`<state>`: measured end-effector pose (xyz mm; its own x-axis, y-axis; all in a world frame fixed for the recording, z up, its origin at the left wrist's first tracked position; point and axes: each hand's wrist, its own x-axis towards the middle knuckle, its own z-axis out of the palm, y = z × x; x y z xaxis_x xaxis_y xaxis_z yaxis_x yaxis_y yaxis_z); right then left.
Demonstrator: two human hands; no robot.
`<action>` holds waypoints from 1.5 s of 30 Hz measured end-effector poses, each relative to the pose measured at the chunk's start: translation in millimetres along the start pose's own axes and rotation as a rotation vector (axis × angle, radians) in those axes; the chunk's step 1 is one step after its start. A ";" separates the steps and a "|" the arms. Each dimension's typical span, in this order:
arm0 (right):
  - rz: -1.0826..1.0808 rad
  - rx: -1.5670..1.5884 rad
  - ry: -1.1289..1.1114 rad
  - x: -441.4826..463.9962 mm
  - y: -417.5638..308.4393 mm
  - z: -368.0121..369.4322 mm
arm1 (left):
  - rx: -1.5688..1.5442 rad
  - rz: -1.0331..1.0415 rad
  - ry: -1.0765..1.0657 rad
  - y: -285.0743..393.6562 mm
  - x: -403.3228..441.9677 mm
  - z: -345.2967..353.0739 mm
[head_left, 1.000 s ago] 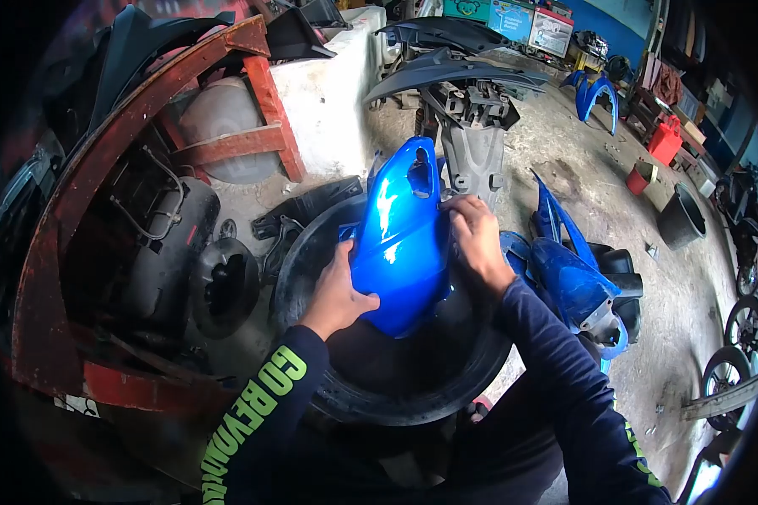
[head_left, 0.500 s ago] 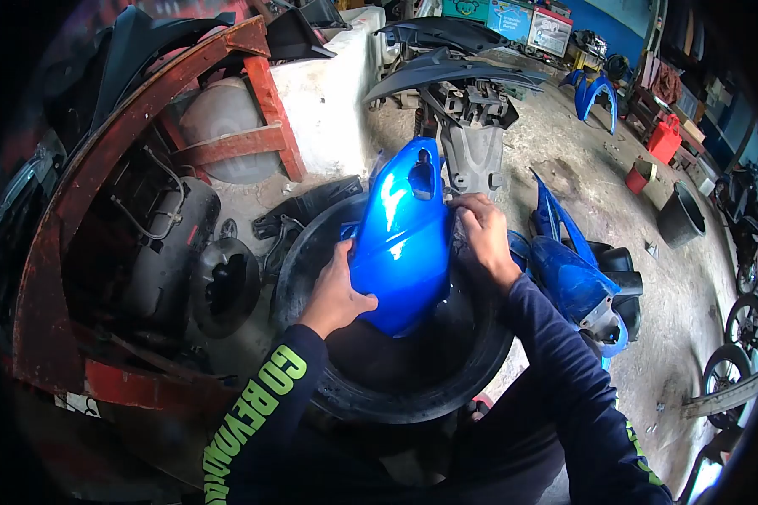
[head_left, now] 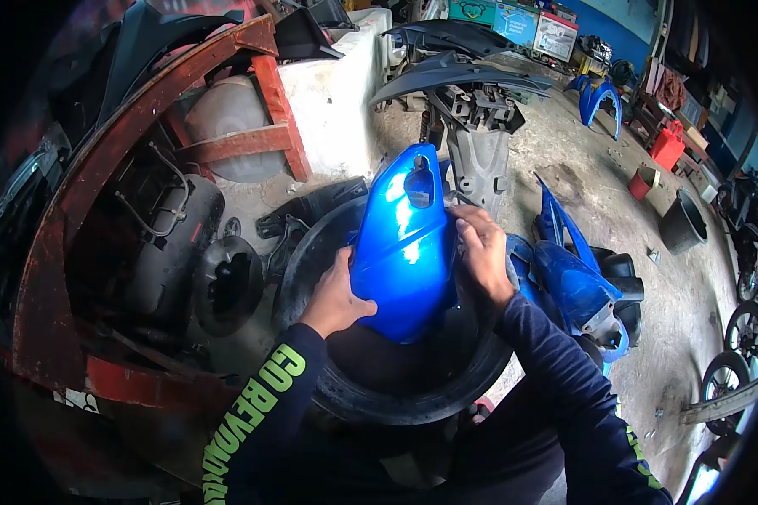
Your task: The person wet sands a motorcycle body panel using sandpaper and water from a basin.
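Blue panel [head_left: 400, 269] is grasped at its edges by both hands [head_left: 333, 296] [head_left: 483, 252], the left sleeve [head_left: 265, 404] reading "GO BEYON".

A stained concrete floor [head_left: 678, 278] runs back to a blue wall [head_left: 612, 25] at its far edge. Toward the floor's left edge, 1 red wooden frame [head_left: 236, 145] stands near a low, brightly lit white wall [head_left: 335, 105].
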<state>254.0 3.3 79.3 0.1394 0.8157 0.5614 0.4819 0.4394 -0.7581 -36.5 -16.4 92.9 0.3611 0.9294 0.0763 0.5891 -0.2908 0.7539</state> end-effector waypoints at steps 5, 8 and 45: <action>0.182 0.295 0.027 4.5 4.2 -0.2 | -0.055 -0.013 -0.018 -3.3 6.4 -4.3; -0.233 -0.170 -0.100 3.8 -6.1 -7.2 | -0.091 0.004 -0.020 -4.6 7.9 -5.1; -0.070 -0.221 -0.045 15.5 19.4 1.6 | 0.117 -0.004 0.078 15.0 1.2 18.6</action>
<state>264.1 25.1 72.8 0.0630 0.8044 0.5907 0.6672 0.4062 -0.6244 -13.7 -23.9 92.2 0.3040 0.9441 0.1274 0.6721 -0.3073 0.6737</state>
